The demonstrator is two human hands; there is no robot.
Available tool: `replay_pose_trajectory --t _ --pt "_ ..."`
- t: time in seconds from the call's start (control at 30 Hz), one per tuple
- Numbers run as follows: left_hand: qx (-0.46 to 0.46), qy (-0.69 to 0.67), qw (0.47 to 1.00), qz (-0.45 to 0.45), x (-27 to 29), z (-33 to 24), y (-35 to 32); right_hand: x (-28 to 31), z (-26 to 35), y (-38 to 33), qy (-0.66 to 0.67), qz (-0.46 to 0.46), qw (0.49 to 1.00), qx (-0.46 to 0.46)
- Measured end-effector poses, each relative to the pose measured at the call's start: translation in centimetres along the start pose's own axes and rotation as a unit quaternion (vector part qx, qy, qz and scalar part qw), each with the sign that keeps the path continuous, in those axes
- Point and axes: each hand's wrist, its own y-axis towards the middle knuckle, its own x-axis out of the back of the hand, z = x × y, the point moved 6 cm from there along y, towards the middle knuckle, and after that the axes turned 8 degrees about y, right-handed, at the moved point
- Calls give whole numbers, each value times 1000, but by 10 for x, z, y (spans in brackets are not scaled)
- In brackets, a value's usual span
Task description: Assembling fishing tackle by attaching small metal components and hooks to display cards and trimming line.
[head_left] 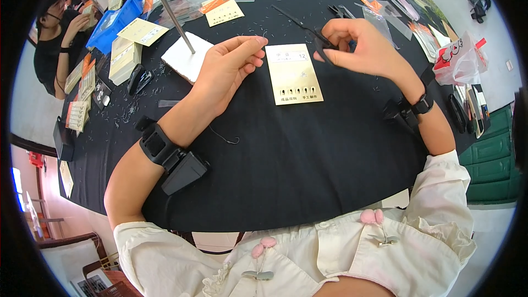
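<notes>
Currently the right hand [363, 44] holds black scissors [308, 30], fingers through the handles; left hand [228, 66] pinches narrow, contents too fine to tell. Yellow card [293, 74] lies flat between them. Judgement: keep any thread taut, cut close.

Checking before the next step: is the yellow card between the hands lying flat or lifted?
Flat. The yellow card lies face up on the black table, all edges down, between the left hand and right hand, neither gripping it.
</notes>
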Motion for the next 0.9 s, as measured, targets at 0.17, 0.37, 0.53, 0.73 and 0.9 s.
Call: replay_pose_trajectory --t 0.17,0.37,0.53,0.73,0.9 --pt "-6 -12 1000 -12 1 1 1 -14 12 -5 -35 -8 999 33" --pt "-8 -14 1000 -11 1 1 2 -15 19 -5 -104 -49 991 69" --pt "-7 -8 1000 -17 1 1 2 -16 20 -5 -143 -43 987 67" --pt "-12 -6 1000 -9 1 1 2 -17 22 -6 -170 -39 980 92" --pt "-17 11 1000 3 1 1 1 -19 22 -7 -183 -37 977 102"
